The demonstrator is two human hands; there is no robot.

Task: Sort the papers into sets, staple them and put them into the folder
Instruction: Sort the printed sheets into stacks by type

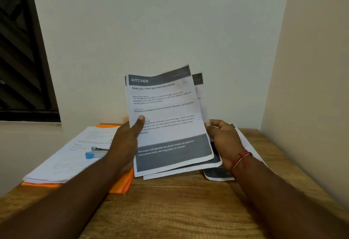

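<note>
Mid-frame, the left hand grips the KITCHEN sheets upright, thumb across the front, while the right hand pinches their right edge, probably to fan and sort them; the stapler waits at frame left on a paper stack over the orange folder.

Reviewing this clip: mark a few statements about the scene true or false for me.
1. The left hand and right hand both hold the sheets. True.
2. The stapler is in the right hand. False: it lies on the stack at the left.
3. The top sheet is headed KITCHEN. True.
4. The folder is blue. False: it is orange, under the stack.
</note>
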